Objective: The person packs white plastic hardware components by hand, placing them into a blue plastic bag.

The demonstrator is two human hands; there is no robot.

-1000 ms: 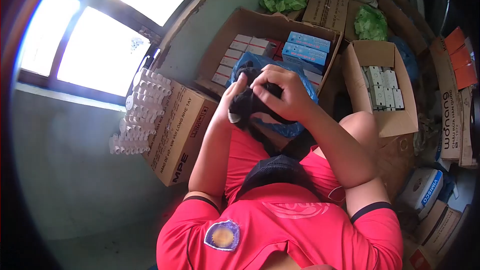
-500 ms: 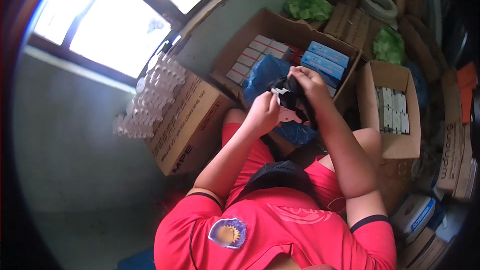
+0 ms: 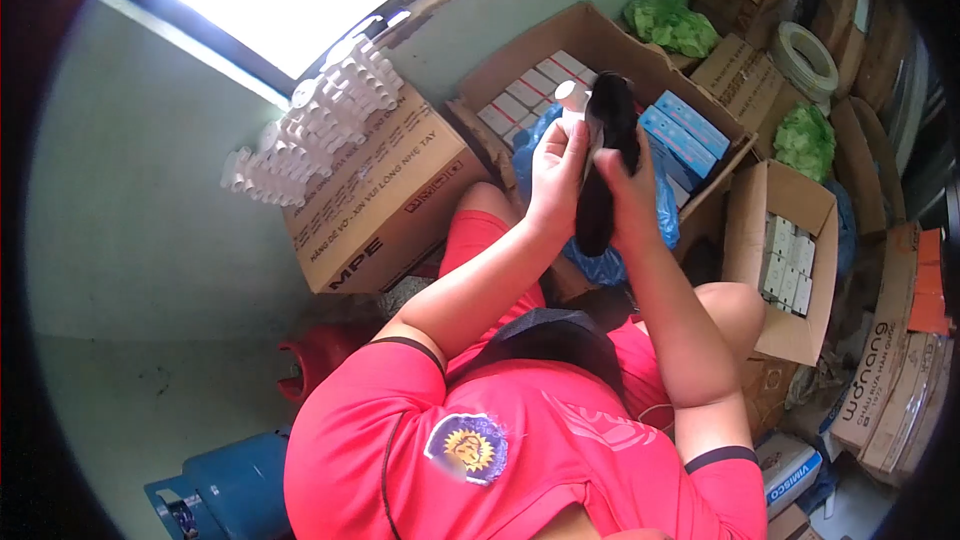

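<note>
My left hand (image 3: 556, 168) is closed round a white plastic pipe fitting (image 3: 571, 94), whose round end sticks up above the fingers. Against its right side my right hand (image 3: 630, 190) grips a long black cloth (image 3: 606, 125), which hangs down between the two wrists. Both hands are raised in front of my lap, close together. Behind and below them a blue plastic bag (image 3: 600, 265) shows, partly hidden by the forearms. Many similar white pipe fittings (image 3: 325, 130) stand in rows on a carton (image 3: 390, 205) to the left, beneath the window.
Beyond my hands, a large open carton (image 3: 490, 65) holds white boxes and blue boxes (image 3: 690, 125). A smaller carton (image 3: 745, 240) with white boxes stands at right. Green bags (image 3: 670, 25) and a coiled hose (image 3: 805, 60) lie farther back. A blue gas cylinder (image 3: 235, 485) is at lower left.
The black cloth, earlier bunched between my fingers, is now stretched long and upright in my right hand. Both hands have risen, and the fitting's end shows above my left fingers. The view has shifted.
</note>
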